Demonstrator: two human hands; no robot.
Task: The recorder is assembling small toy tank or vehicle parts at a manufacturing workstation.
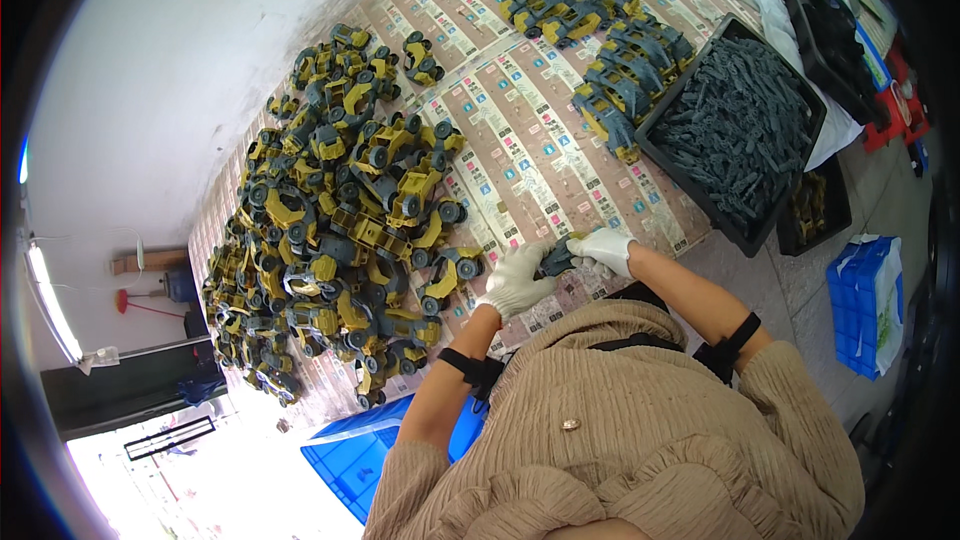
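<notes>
Both hands wear white gloves and meet at the near edge of the table. Between them is a small dark grey plastic toy vehicle part (557, 257), mostly covered by fingers. My left hand (517, 282) closes on its left side, and my right hand (603, 249) grips its right end. To the left lies a large heap of yellow and dark grey toy vehicles (340, 220) with black wheels. A toy vehicle (452, 275) at the heap's edge is nearest my left hand. Beyond my right hand stands a black crate (690, 192) full of long dark grey plastic parts (740, 120).
Rows of yellow-and-grey toy bodies (630, 75) stand at the far right of the patterned table covering (520, 130). A second black bin (835, 210) sits below the crate. Blue crates (850, 305) (345, 470) stand at right and lower left. A white wall (200, 60) borders the left.
</notes>
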